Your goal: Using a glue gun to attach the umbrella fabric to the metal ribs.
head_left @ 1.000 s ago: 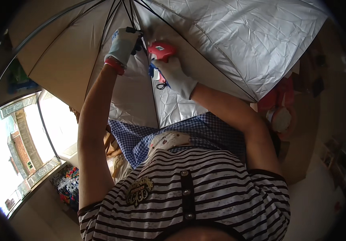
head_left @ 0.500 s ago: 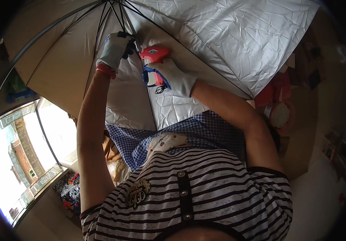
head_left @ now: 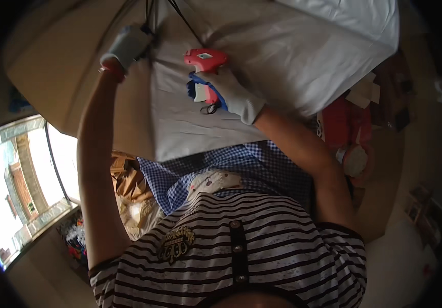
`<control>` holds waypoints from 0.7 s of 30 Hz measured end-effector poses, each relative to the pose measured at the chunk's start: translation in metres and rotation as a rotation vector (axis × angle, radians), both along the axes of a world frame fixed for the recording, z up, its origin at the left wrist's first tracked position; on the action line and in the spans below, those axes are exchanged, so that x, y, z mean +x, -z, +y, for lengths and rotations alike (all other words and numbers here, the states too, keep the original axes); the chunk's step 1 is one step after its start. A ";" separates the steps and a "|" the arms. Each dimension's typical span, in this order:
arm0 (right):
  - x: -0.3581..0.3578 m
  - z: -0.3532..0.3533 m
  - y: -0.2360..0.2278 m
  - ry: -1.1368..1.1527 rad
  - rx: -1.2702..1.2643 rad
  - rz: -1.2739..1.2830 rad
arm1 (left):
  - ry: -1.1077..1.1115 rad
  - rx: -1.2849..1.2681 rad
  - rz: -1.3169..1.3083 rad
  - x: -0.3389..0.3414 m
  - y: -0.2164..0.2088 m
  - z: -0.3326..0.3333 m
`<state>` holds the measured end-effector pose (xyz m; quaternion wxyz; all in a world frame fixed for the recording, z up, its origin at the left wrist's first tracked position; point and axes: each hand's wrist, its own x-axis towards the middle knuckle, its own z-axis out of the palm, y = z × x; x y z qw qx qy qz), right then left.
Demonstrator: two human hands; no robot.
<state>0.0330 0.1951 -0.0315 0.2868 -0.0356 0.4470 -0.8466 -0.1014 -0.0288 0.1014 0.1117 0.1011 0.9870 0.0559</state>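
Observation:
An open umbrella point(head_left: 262, 97), silver-grey on this side with thin black ribs, spreads in front of me. My left hand point(head_left: 127, 46), in a pale glove with dark fingers, is closed around a black rib point(head_left: 149, 13) near the upper left; motion blurs the fingertips. To its right my right hand point(head_left: 233, 92), in a pale glove with blue fingers, grips a red tagging gun point(head_left: 206, 59). The gun's nose points left toward the canopy, and a black loop hangs below its handle. Whether the nose touches the cloth I cannot tell.
A blue checked cloth point(head_left: 257, 159) covers my lap under the umbrella's near edge. Brown crumpled paper point(head_left: 128, 179) lies at the left, below a bright window point(head_left: 25, 179). Red items point(head_left: 344, 123) and a round white-and-red container point(head_left: 355, 160) stand at the right.
The umbrella has turned leftward, its seam shifting left, and my left hand has moved left and up with it. My right hand and the tagging gun have shifted slightly right.

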 end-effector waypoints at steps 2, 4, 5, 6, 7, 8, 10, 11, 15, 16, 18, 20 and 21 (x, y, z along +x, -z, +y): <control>0.004 0.011 -0.012 0.145 0.210 0.301 | 0.194 -0.175 0.089 0.001 -0.021 -0.026; -0.001 0.019 -0.020 0.132 0.236 0.215 | -0.071 -0.325 0.127 0.006 -0.031 -0.036; -0.005 0.024 -0.020 0.132 0.216 0.177 | -0.206 -0.423 0.172 0.012 -0.031 -0.035; -0.008 0.028 -0.020 0.135 0.201 0.134 | -0.194 -0.402 0.138 0.022 -0.024 -0.029; -0.011 0.032 -0.017 0.142 0.199 0.126 | -0.205 -0.342 0.409 0.036 -0.011 -0.018; -0.013 0.034 -0.013 0.152 0.202 0.127 | -0.232 -0.266 0.677 0.047 0.001 -0.005; -0.016 0.035 -0.003 0.132 0.240 0.064 | -0.401 -0.001 0.106 0.064 0.025 0.020; -0.017 0.035 0.001 0.144 0.219 0.132 | -0.432 0.008 0.063 0.068 0.035 0.032; -0.017 0.032 0.010 0.193 0.412 0.364 | -0.287 0.157 0.077 0.069 0.064 0.069; -0.016 0.030 0.010 0.195 0.392 0.305 | -0.310 0.273 0.050 0.068 0.066 0.072; -0.014 0.029 0.007 0.221 0.336 0.230 | -0.315 0.396 0.023 0.062 0.066 0.074; -0.007 0.027 0.004 0.244 0.353 0.153 | -0.341 0.475 -0.086 0.061 0.062 0.067; -0.002 0.022 0.003 0.257 0.339 0.115 | -0.387 0.486 -0.148 0.061 0.059 0.062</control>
